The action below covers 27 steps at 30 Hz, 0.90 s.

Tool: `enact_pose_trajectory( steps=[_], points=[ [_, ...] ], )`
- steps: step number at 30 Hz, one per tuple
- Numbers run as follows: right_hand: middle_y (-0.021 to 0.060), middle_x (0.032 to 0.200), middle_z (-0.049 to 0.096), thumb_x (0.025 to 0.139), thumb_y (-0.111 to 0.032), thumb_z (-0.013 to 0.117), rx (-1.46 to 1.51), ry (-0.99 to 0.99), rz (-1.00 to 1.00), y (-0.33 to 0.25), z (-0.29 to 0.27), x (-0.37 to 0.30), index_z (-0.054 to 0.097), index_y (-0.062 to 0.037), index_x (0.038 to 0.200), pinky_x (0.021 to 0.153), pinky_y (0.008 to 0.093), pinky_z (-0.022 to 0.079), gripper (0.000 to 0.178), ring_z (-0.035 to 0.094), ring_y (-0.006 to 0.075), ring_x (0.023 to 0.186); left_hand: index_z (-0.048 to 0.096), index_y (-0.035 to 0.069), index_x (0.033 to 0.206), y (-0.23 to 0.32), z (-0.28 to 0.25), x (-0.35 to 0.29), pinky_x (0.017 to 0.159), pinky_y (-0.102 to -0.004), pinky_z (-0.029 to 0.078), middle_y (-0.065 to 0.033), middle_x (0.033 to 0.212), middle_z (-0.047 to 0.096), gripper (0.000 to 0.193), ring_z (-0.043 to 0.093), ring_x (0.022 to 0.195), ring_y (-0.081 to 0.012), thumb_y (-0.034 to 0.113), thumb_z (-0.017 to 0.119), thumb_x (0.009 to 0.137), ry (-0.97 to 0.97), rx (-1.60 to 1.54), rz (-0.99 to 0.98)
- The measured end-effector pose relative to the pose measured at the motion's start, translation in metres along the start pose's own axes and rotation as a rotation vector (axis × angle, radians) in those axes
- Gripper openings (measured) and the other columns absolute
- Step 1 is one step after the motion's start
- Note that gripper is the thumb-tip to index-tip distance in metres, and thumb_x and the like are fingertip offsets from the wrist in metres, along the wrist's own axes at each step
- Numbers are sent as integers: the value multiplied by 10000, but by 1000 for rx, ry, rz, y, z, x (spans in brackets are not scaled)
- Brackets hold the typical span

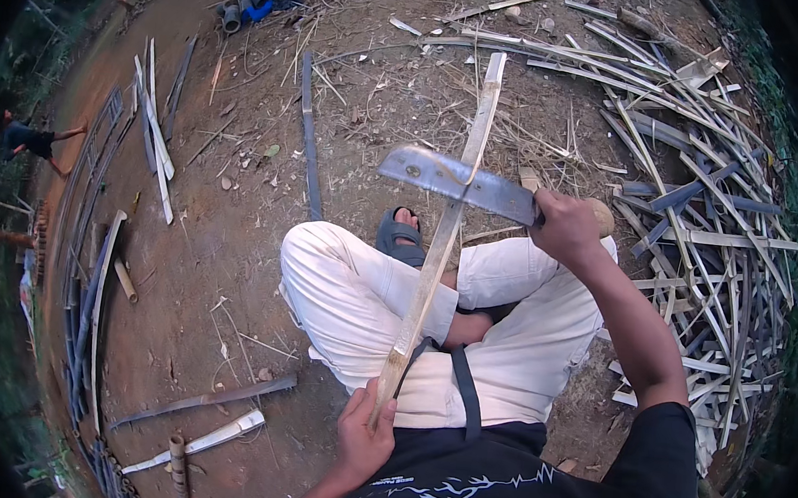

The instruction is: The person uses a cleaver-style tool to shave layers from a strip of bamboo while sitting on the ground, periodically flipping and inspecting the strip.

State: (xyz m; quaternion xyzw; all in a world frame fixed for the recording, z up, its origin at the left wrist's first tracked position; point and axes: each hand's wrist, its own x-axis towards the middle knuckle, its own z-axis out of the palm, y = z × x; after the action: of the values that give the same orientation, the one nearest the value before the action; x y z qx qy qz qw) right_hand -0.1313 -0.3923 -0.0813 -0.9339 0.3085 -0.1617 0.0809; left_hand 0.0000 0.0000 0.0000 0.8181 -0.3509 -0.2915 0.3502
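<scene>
Bamboo strip (433, 271): held lengthwise over the lap, slanted from the left hand up past the knees; lower end gripped, far end pointed away from the body above the ground.
Left hand (365, 438): wrapped around the strip's near end, fingers curled, thumb pressed along it.
Right hand (567, 228): clenched around the handle of the knife; a round tan end is seen past the fist.
Knife (497, 196): broad grey blade, laid crosswise on the strip's upper half; pointed to the left; a thin pale curl is seen at the crossing.
Legs: crossed on the ground, covered by cream trousers (340, 277); one foot is shod in a dark sandal (401, 242).
Shirt (501, 490): black, marked with a white line print.
Right side: big heap of split bamboo (732, 240), pale and dark pieces tangled.
Left side: loose strips (152, 123) scattered on brown soil (217, 271); two split pieces (211, 439) are seen near the lower edge.
Far left: another person (33, 137) is seen in dark clothes, well apart.
</scene>
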Motion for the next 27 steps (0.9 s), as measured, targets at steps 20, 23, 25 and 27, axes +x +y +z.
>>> enact_pose_trajectory(
  steps=[20, 23, 25, 27],
  points=[
    [184, 828, 696, 812, -253, 695, -122, 3, 355, 107, -3, 61, 649, -69, 885, 738, 497, 544, 203, 683, 390, 814, 607, -55, 1211, -15, -12, -31, 695, -400, 499, -190, 858, 586, 338, 621, 759, -352, 122, 660, 927, -1, 33, 13],
    [180, 809, 695, 790, -261, 715, -56, -69, 341, 51, -19, 48, 644, -71, 867, 740, 495, 543, 218, 687, 383, 809, 600, -51, 1209, -6, -3, -11, 704, -414, 500, -197, 861, 583, 340, 622, 767, -363, 124, 665, 924, 47, 66, -12],
    [170, 785, 691, 790, -242, 706, 16, -85, 370, 34, -18, 37, 641, -58, 867, 717, 465, 540, 210, 685, 364, 760, 595, -54, 1186, -19, 5, 0, 737, -415, 505, -189, 892, 613, 337, 629, 777, -349, 151, 671, 929, 80, 45, -19],
    [172, 761, 678, 790, -208, 693, 271, -200, 498, 13, -25, 34, 636, -36, 865, 696, 445, 529, 197, 676, 352, 728, 597, -54, 1178, -41, 13, 9, 757, -414, 507, -184, 900, 629, 338, 631, 775, -336, 165, 673, 933, 145, -33, -16]
  ],
)
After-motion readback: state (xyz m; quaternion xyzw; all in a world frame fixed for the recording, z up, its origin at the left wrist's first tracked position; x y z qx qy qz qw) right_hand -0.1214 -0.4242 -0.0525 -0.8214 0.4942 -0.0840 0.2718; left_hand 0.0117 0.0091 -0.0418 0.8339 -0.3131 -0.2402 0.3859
